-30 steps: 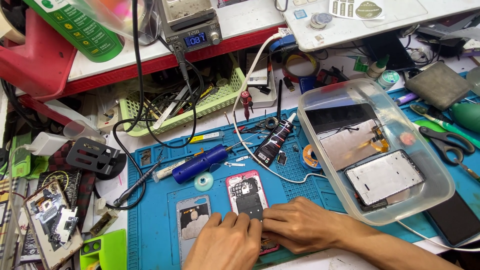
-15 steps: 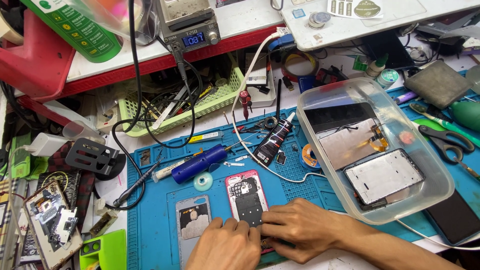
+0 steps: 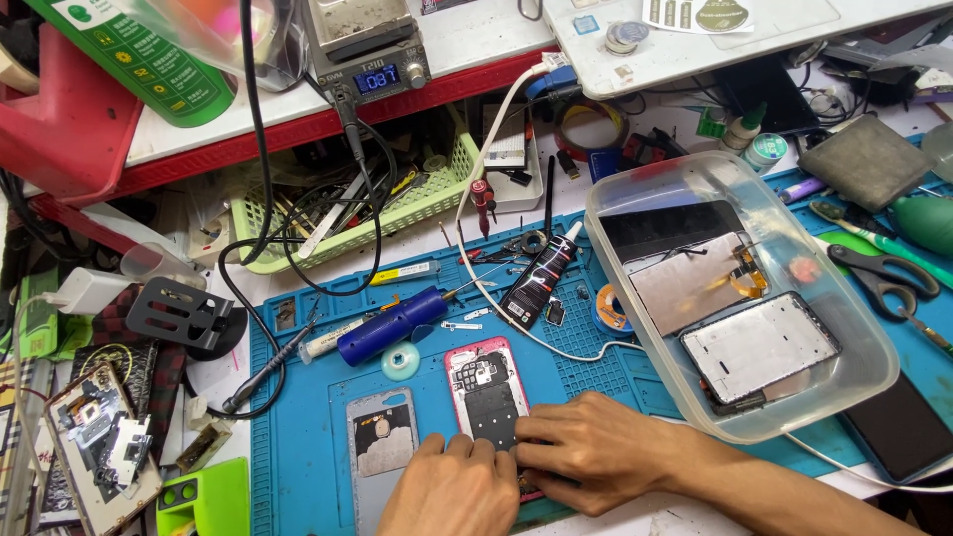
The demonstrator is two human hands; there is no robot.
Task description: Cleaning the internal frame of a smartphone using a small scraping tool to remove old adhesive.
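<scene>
Hands barely shifted; left hand (image 3: 452,488) and right hand (image 3: 586,459), fingers pressed together, cover lower end of red phone frame (image 3: 483,389).

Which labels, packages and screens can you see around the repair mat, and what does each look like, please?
Green bottle: top left, lying tilted, printed label.
Soldering station display: top centre, small lit blue screen.
Black glue tube: mat's upper middle, white print.
Sticker sheet: top right, white with a dark round sticker.

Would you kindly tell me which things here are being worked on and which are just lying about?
In hand: opened pink phone, left hand, right hand.

Lying about: grey back cover, blue screwdriver, black glue tube, clear tub of phone parts, scissors, green basket.
</scene>
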